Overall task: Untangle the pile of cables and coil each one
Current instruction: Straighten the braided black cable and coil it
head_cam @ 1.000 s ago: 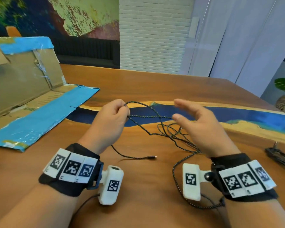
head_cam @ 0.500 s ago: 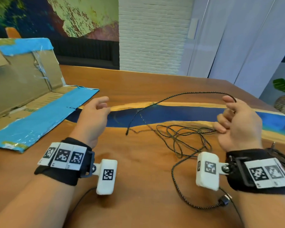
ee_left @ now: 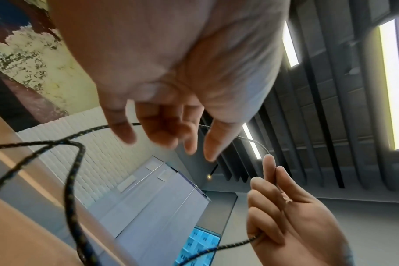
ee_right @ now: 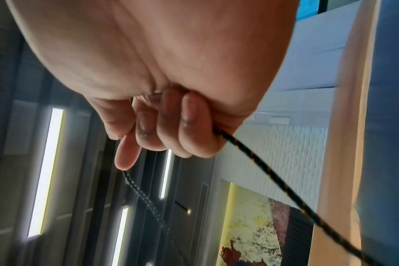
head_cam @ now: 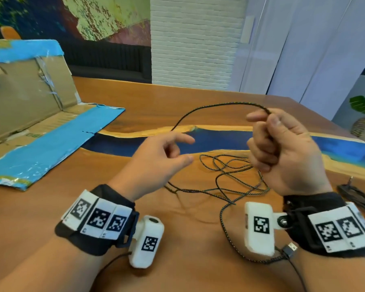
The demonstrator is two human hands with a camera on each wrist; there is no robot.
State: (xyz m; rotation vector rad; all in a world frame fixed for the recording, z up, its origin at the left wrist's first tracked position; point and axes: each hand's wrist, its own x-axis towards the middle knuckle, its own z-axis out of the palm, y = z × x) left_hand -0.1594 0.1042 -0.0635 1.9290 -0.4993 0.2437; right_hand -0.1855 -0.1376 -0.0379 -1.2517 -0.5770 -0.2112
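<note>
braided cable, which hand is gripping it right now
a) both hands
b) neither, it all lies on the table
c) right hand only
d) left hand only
c: the right hand has its fingers curled round the braided cable, which arcs up out of the fist, while the left hand is open beside it with nothing between its fingers.

no readable text, only coded square markers on wristbands [head_cam: 97, 218]
</note>
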